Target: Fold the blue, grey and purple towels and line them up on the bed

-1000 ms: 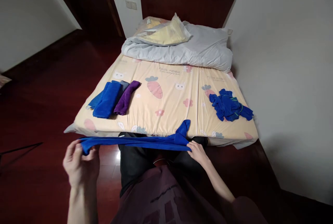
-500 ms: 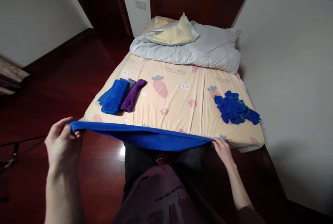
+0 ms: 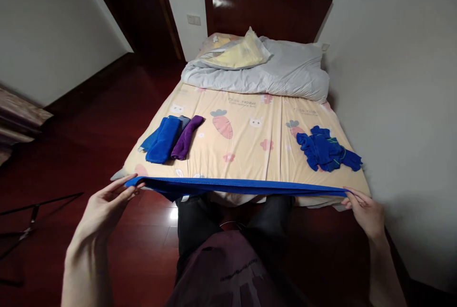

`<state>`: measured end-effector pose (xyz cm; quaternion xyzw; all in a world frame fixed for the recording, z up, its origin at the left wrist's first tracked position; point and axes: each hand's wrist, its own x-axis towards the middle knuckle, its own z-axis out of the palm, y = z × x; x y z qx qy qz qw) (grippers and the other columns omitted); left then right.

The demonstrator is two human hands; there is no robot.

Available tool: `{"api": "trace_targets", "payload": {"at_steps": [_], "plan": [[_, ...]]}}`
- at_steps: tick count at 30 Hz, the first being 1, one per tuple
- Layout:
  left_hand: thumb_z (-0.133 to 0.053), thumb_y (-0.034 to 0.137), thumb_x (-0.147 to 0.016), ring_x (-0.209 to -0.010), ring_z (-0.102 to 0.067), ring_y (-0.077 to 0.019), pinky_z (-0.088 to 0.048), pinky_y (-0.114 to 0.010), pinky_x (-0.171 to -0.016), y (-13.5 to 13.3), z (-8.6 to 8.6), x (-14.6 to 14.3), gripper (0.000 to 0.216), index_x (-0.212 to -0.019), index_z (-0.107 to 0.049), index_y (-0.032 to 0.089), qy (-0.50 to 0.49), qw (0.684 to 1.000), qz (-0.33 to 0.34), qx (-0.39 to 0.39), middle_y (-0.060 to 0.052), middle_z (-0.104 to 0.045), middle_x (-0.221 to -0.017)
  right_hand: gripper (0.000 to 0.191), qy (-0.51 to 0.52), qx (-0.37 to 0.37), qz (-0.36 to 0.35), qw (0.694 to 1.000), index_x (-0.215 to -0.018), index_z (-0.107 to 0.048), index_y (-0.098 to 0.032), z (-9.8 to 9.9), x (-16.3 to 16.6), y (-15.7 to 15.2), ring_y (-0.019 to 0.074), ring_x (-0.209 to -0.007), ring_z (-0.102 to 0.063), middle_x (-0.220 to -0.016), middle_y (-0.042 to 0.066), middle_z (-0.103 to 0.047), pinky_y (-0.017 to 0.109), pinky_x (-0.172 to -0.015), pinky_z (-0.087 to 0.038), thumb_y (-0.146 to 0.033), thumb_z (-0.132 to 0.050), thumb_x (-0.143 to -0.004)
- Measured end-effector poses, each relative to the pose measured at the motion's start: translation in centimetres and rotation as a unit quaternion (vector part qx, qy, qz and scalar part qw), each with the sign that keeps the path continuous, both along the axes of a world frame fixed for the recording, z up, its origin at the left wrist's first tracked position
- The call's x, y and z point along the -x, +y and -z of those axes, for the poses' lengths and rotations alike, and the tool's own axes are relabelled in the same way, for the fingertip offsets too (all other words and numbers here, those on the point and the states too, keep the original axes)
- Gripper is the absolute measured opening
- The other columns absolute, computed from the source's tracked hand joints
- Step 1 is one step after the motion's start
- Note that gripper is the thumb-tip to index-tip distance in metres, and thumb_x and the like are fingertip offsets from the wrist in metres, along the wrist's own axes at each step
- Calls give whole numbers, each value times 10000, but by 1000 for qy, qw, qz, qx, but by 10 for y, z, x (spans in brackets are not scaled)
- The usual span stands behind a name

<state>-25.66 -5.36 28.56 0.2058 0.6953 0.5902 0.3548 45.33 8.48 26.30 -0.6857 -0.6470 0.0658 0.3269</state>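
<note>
A blue towel point(image 3: 235, 186) is stretched between my hands at the foot of the bed, its stitched edge nearly straight and a small white tag hanging below it. My left hand point(image 3: 109, 204) pinches one corner between thumb and fingers. At the other end, my right hand point(image 3: 367, 212) grips the opposite corner. Beyond the towel on the left of the bed lie a folded blue towel point(image 3: 163, 140), a folded purple towel point(image 3: 187, 138) and a further blue-grey folded cloth partly covered by them. A crumpled blue cloth with green trim point(image 3: 323, 149) lies on the right.
The bed point(image 3: 246, 150) has a yellow carrot-print sheet. A bunched grey quilt point(image 3: 296, 66) lies near the dark headboard point(image 3: 264, 7). A thin black metal frame point(image 3: 34, 216) stands on the floor at left, with a curtain point(image 3: 21, 116) behind it. A wall runs along the right.
My right hand has moved far to the right and the towel is pulled wider and tauter. My left hand has shifted slightly right and down, and the view has tilted slightly.
</note>
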Motion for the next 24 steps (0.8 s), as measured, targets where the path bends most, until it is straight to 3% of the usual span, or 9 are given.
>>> {"api": "trace_targets", "payload": {"at_steps": [3, 6, 10, 15, 17, 20, 22, 24], "plan": [[-980, 526, -525, -1129, -741, -312, -612, -442, -1046, 2, -12, -11, 824, -1262, -771, 223, 119, 991, 44, 49, -85, -793, -1170, 604, 84, 66, 32, 994, -1080, -811, -176, -17, -6, -7, 224, -586, -731, -706, 79, -770, 352, -666, -633, -718, -646, -871], [-899, 572, -622, -1213, -709, -349, -524, -519, -1156, 14, -9, -14, 647, -1158, -818, 219, 227, 973, 34, 35, -83, -794, -1184, 577, 116, 70, 60, 989, -1073, -801, -174, -26, -8, -8, 271, -641, -767, -730, 105, -782, 403, -737, -654, -694, -704, -842], [-830, 556, -705, -1053, -769, -325, -593, -495, -1065, 42, 12, -6, 510, -1060, -832, 189, 264, 963, 47, -20, -95, -813, -1071, 577, 146, 88, 0, 985, -1061, -785, -184, -23, -13, 4, 328, -753, -806, -830, 129, -809, 454, -783, -677, -712, -700, -843], [-691, 523, -816, -759, -765, -237, -669, -379, -756, 104, 29, 17, 394, -999, -808, 194, 353, 931, 95, -11, -96, -795, -1054, 606, 171, 85, -69, 979, -1020, -798, -172, -10, -17, 53, 328, -793, -816, -888, 130, -816, 447, -774, -698, -732, -751, -793], [-648, 483, -846, -693, -732, -194, -653, -326, -676, 143, 24, 22, 358, -962, -783, 173, 397, 910, 122, 4, -105, -771, -1081, 620, 188, 79, -94, 974, -1002, -804, -149, -10, -13, 86, 322, -801, -816, -887, 140, -811, 429, -761, -702, -719, -791, -759], [-574, 364, -897, -659, -699, -173, -648, -337, -621, 199, 3, 19, 296, -954, -739, 125, 414, 899, 143, 5, -149, -720, -1137, 591, 190, 30, -93, 977, -949, -808, -141, -17, -1, 137, 307, -793, -810, -869, 141, -805, 422, -780, -696, -693, -810, -741], [-531, 310, -935, -712, -702, -191, -663, -383, -640, 223, -16, 13, 299, -995, -731, 96, 431, 892, 134, -26, -191, -684, -1196, 540, 191, -28, -82, 978, -968, -811, -143, -23, 8, 160, 302, -846, -811, -912, 141, -810, 428, -851, -682, -648, -794, -777], [-493, 322, -990, -805, -710, -217, -677, -428, -687, 231, -31, 7, 351, -1077, -731, 79, 455, 879, 115, -81, -213, -652, -1263, 478, 204, -92, -80, 971, -1026, -809, -145, -27, 16, 171, 301, -956, -805, -1017, 151, -813, 437, -954, -652, -578, -768, -829]]}}
